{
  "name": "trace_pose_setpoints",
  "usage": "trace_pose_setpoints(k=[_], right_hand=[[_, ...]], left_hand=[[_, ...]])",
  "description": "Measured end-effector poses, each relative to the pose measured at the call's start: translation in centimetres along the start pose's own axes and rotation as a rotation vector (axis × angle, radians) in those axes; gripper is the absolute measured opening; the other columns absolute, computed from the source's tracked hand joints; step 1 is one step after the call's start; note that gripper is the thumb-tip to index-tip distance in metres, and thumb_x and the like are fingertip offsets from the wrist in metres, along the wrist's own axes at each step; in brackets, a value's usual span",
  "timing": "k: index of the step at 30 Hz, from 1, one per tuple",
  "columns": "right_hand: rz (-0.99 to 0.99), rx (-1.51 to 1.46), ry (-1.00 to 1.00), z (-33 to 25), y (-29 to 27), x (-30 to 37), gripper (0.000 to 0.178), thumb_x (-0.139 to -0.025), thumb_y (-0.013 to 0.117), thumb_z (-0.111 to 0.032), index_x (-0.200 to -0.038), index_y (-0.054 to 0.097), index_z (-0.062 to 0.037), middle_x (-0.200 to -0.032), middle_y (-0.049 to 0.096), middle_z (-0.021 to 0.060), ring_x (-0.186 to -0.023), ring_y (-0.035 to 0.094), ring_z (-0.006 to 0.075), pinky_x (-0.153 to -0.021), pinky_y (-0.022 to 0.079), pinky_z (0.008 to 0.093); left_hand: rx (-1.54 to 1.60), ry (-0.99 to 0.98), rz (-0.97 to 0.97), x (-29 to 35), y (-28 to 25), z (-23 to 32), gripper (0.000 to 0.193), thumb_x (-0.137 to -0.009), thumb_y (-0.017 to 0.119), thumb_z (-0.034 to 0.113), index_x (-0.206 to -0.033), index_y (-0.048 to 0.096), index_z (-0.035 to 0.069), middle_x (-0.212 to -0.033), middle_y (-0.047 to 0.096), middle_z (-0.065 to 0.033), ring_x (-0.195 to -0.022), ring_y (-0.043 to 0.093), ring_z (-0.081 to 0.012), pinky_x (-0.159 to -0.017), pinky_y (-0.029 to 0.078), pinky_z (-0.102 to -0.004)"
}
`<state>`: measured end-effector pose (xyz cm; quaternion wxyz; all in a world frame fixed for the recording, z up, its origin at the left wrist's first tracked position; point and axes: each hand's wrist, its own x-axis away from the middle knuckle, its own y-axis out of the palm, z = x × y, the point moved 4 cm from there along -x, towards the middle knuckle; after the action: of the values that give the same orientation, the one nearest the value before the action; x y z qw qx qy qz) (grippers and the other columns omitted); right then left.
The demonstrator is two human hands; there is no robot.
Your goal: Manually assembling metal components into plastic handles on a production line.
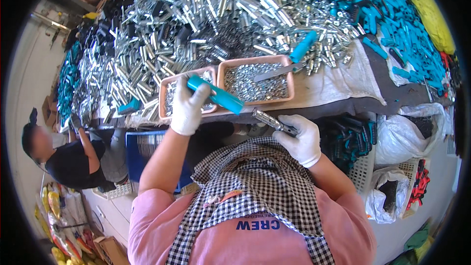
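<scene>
A teal plastic handle sleeve (223, 99) is gripped in my gloved left hand (188, 108), tilted down to the right in front of the trays. My gloved right hand (301, 142) is closed round a slim silver metal shaft (269, 120), its free end pointing toward the sleeve. The two parts are apart. Behind my left hand stands a small orange-pink tray (163, 99) with tiny metal pieces, partly hidden by the hand. Beside it a larger tray (292, 88) holds many small metal bits. A flat-bladed tool with a teal handle (304, 46) lies across its right rim.
Heaps of silver tubes (196, 5) and teal plastic parts (392, 34) cover the table. A white cloth (343, 81) lies along its right front. Below are a crate of black-and-teal parts (351, 137) and white sacks (402, 140). Another person (73, 152) sits at the left.
</scene>
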<state>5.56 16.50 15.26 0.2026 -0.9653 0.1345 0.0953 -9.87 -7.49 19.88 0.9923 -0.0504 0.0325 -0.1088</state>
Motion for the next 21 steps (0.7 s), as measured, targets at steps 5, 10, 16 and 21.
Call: trace_pose_setpoints(k=[5,10,16,21], right_hand=[[-0.108,0.044,-0.111,-1.5,2.4,-0.7,0.033,-0.066,0.081,-0.012,-0.096,0.071,-0.0002,-0.082,0.068,0.0156,-0.071,0.068,0.0304,-0.064,0.054,0.0351],[-0.306,-0.011,-0.063,-1.9,3.5,-1.1,0.029,-0.068,0.078,-0.012,-0.093,0.072,0.0008,-0.084,0.069,0.0161,-0.073,0.069,0.0295,-0.066,0.054,0.0338],[-0.549,-0.049,-0.144,-3.1,4.6,-0.6,0.032,-0.065,0.082,-0.017,-0.091,0.072,-0.0011,-0.08,0.069,0.0138,-0.07,0.069,0.0283,-0.064,0.054,0.034],[-0.554,0.042,-0.104,-2.1,6.3,-0.4,0.042,-0.064,0.085,-0.03,-0.093,0.072,-0.0037,-0.081,0.07,0.0159,-0.071,0.068,0.0323,-0.066,0.055,0.0376]], left_hand=[[0.293,-0.218,0.18,6.0,-1.3,-2.8,0.028,-0.092,0.057,0.012,-0.114,0.041,0.002,-0.096,0.053,-0.0114,-0.084,0.061,-0.0213,-0.07,0.061,-0.0409],[0.342,-0.359,0.036,9.7,-2.5,-4.1,0.019,-0.089,0.055,0.001,-0.108,0.051,0.0,-0.093,0.059,-0.0123,-0.074,0.066,-0.0235,-0.068,0.062,-0.04],[-0.228,-0.049,-0.758,7.6,-4.5,-1.8,0.036,-0.086,0.074,0.029,-0.103,0.072,-0.003,-0.091,0.074,-0.0133,-0.08,0.07,-0.0173,-0.076,0.055,-0.0318],[-0.229,-0.083,-0.523,8.5,-3.6,-3.6,0.049,-0.095,0.059,0.043,-0.095,0.073,-0.004,-0.081,0.072,-0.0144,-0.076,0.07,-0.02,-0.073,0.055,-0.0316]])
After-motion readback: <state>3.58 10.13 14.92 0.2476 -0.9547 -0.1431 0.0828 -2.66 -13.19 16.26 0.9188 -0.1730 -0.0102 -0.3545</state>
